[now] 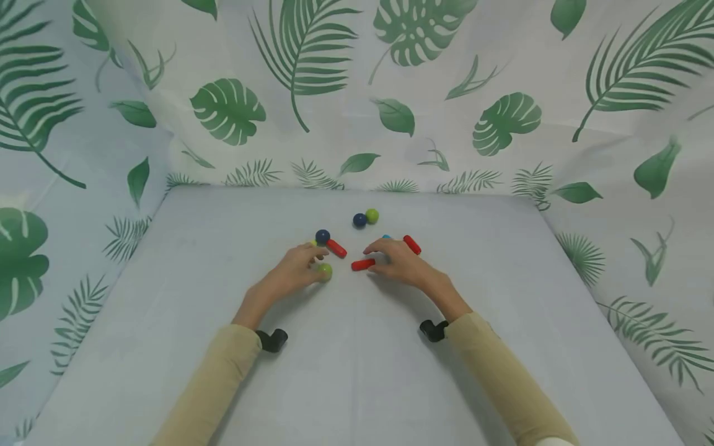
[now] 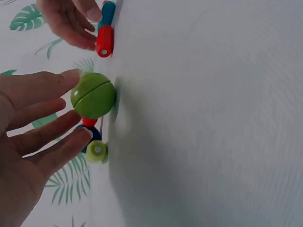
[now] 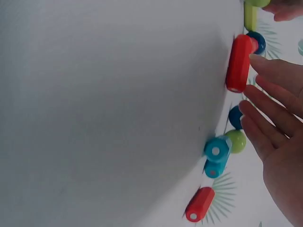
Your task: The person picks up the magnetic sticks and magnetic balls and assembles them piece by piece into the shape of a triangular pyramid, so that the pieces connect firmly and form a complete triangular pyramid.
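My left hand is beside a grooved green ball lying on the table. Its thumb is right at the ball's edge, with the other fingers spread and loosely bent. My right hand is over a short red peg. In the right wrist view the thumb tip overlaps the peg's side while the other fingers extend loosely below it. Just beyond the left fingers are a navy ball, another red peg and a yellow-green piece, partly hidden in the head view.
Farther back, a second navy ball sits against another green ball. Turquoise pieces and a third red peg lie beyond the right hand. A leaf-patterned cloth rises behind the white table.
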Demonstrator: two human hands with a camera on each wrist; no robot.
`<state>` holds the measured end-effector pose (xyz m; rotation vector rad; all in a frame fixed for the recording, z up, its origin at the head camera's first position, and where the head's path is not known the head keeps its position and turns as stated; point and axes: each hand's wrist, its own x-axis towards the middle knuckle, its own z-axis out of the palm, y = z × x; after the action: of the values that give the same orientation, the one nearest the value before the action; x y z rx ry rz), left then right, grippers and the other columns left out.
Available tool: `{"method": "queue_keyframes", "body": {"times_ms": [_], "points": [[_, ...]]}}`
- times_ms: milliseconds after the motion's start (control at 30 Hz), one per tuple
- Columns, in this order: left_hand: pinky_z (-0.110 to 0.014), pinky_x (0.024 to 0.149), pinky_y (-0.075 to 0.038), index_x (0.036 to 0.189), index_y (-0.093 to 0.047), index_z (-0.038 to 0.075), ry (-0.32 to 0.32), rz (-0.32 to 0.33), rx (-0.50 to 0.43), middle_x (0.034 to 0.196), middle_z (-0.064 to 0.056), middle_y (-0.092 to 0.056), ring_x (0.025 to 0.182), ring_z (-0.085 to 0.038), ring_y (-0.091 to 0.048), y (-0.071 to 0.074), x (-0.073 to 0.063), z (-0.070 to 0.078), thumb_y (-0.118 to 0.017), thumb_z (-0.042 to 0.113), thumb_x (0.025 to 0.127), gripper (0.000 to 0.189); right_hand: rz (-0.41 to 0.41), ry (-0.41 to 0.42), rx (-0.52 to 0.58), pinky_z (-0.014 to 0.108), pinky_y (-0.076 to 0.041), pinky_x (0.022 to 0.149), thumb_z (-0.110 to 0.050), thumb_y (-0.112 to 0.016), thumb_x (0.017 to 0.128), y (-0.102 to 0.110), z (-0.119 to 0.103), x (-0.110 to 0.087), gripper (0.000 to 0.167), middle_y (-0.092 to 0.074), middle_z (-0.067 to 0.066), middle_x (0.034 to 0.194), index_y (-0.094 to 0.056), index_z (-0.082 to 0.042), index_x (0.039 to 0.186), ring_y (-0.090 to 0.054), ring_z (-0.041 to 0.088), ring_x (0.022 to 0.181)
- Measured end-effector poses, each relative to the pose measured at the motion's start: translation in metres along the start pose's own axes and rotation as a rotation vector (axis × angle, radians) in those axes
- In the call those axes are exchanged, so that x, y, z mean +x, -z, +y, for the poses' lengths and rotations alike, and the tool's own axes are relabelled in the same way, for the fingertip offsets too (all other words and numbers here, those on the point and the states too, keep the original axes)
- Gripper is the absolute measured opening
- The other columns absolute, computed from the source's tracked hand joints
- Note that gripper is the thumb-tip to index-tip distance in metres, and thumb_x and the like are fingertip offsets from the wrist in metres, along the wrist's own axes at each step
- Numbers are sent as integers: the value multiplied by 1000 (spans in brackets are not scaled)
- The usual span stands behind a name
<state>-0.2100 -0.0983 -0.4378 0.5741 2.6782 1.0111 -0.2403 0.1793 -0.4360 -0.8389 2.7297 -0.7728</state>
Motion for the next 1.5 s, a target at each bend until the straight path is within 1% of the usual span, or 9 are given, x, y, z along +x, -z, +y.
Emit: {"method": "queue_keyframes", "body": {"times_ms": [167, 300, 533, 833, 967, 1100, 1233, 1333, 1500], "points": [[-40, 92, -57, 125, -69, -1, -52, 18, 22, 118, -13, -70, 105, -26, -65, -9, 3, -1, -72, 6, 92, 34, -27, 43, -44, 44, -52, 103, -11, -76, 93, -7, -5, 8, 35, -71, 10, 126, -70, -4, 127, -63, 28, 118], [-38, 90, -57, 121, -71, -3, -105, 37, 43, 114, -14, -70, 99, -25, -65, -15, 6, -1, -74, 4, 90, 32, -44, 50, -68, 41, -54, 101, -8, -75, 93, -11, -10, 12, 33, -73, 11, 122, -71, -4, 126, -65, 26, 112], [-35, 86, -57, 123, -71, -2, -106, 68, 56, 114, -14, -70, 95, -23, -64, -19, 12, 1, -76, 6, 90, 35, -45, 87, -109, 36, -57, 95, -2, -73, 92, -13, -15, 16, 27, -74, 9, 112, -74, -3, 119, -66, 22, 102], [-35, 87, -58, 121, -72, -2, -116, 77, 46, 113, -15, -70, 96, -25, -66, -20, 15, 4, -77, 6, 89, 34, -21, 154, -78, 34, -58, 91, -3, -74, 93, -15, -22, 17, 25, -75, 10, 107, -75, -2, 117, -67, 21, 96], [-36, 86, -58, 119, -72, -3, -141, 90, 48, 111, -15, -71, 96, -25, -66, -21, 18, 5, -78, 5, 88, 33, -14, 177, -73, 34, -58, 90, -3, -74, 92, -16, -23, 18, 24, -75, 10, 106, -75, -2, 116, -67, 20, 95], [-36, 84, -57, 117, -73, -5, -167, 103, 49, 109, -16, -72, 94, -25, -65, -23, 18, 6, -79, 4, 87, 32, -11, 173, -73, 34, -58, 90, -5, -74, 93, -19, -24, 17, 23, -75, 9, 106, -75, -1, 116, -68, 20, 95], [-36, 85, -58, 118, -73, -5, -149, 97, 41, 111, -16, -71, 95, -25, -66, -23, 17, 5, -79, 4, 87, 33, -5, 179, -57, 33, -58, 87, -5, -74, 93, -19, -23, 15, 22, -75, 10, 105, -76, -1, 114, -67, 19, 93], [-36, 87, -58, 119, -73, -4, -121, 93, 30, 113, -16, -70, 97, -25, -66, -24, 16, 4, -80, 5, 87, 34, -7, 173, -16, 32, -58, 87, -5, -74, 93, -17, -21, 15, 21, -76, 9, 105, -75, -1, 114, -68, 19, 94], [-36, 88, -57, 120, -73, -2, -91, 93, 16, 114, -14, -70, 96, -24, -65, -24, 14, 3, -81, 6, 86, 35, 5, 103, 59, 33, -59, 86, -10, -72, 96, -14, -17, 15, 22, -75, 7, 106, -75, -2, 116, -68, 20, 96]]}}
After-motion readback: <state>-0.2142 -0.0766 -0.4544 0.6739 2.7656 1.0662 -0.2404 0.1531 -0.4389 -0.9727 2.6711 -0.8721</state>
